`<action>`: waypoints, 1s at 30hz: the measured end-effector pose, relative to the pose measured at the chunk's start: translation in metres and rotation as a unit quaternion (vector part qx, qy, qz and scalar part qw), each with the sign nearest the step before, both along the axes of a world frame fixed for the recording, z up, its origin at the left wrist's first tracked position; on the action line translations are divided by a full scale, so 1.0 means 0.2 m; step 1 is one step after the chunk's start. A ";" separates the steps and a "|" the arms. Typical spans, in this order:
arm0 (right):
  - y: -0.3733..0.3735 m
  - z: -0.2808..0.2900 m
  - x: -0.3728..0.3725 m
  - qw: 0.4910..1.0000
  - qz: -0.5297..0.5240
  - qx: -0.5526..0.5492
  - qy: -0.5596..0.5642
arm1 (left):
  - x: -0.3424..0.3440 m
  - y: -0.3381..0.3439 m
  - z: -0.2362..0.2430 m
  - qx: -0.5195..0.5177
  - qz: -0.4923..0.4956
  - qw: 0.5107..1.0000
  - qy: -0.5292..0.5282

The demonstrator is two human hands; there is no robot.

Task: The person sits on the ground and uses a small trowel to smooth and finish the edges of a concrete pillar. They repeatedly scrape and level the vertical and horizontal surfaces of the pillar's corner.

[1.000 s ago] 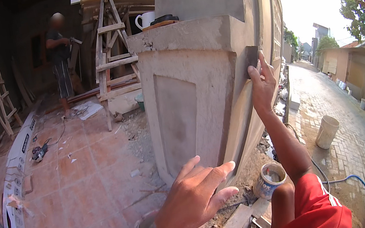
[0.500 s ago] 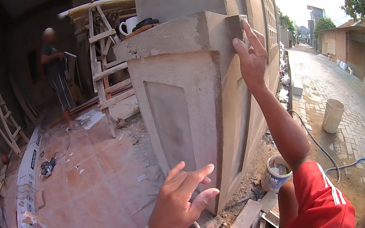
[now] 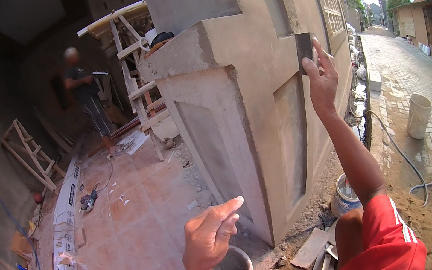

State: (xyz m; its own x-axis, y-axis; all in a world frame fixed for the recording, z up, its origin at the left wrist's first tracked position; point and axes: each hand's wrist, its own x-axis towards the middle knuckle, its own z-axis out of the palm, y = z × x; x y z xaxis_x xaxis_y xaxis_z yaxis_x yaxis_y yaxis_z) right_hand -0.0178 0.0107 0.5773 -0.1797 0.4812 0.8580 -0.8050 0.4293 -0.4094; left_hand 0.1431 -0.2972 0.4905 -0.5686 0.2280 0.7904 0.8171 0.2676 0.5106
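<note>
My right hand (image 3: 323,81) is raised, its fingers closed round a small dark rectangular plastering float (image 3: 305,54) held upright against the grey plastered wall (image 3: 264,45), just beyond the pillar's corner. Lower down, my left hand (image 3: 208,235) hovers in front of the pillar (image 3: 226,128), fingers curled together and index finger pointing right. Nothing shows in it. A bucket (image 3: 250,265) with a pale rim stands below that hand, partly hidden by my forearm. The pillar has recessed panels and rough edges along its ledge.
A white bucket (image 3: 345,197) stands by my knee near scrap boards (image 3: 308,252). A hose (image 3: 405,163) and a pale bucket (image 3: 419,116) lie toward the paved lane. At left are a power tool (image 3: 88,200), wooden ladders (image 3: 31,155) and a standing person (image 3: 86,92). A mug (image 3: 149,38) sits on the ledge.
My view has shifted. My right hand with the float has moved right along the wall, away from the corner ledge. The left hand's spread fingers have curled together.
</note>
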 end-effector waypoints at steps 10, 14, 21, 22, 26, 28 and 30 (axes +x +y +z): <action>0.25 0.05 0.21 0.995 0.078 0.023 -0.054 | 0.05 0.08 -0.07 -0.130 -0.086 0.980 -0.126; 0.42 0.18 0.13 0.988 0.053 0.012 -0.144 | 0.18 0.16 0.08 -0.089 0.004 0.856 -0.510; 1.01 0.18 0.38 0.825 -0.110 -0.069 -0.550 | 0.48 -0.06 0.62 -0.228 -0.016 0.783 -0.578; 1.06 0.18 0.44 0.786 -0.131 -0.078 -0.599 | 0.53 -0.08 0.73 -0.205 -0.009 0.769 -0.606; 1.26 0.18 0.87 0.694 -0.294 -0.060 -0.655 | 0.59 -0.10 1.01 -0.201 -0.005 0.753 -0.627; 1.39 0.22 1.08 0.636 -0.192 -0.142 -0.734 | 0.58 -0.13 1.09 -0.172 -0.010 0.777 -0.605; 1.33 0.32 1.21 0.615 -0.182 -0.219 -0.735 | 0.51 -0.15 1.26 -0.153 -0.021 0.770 -0.619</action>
State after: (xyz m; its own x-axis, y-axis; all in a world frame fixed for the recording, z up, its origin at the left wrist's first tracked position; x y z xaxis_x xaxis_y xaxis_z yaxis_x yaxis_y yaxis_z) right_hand 0.2245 0.2773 0.6422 -0.4175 0.8469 -0.3294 0.6906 0.0601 -0.7208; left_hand 0.2446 -0.3279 0.7422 -0.8299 0.3343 -0.4467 -0.2350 0.5167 0.8233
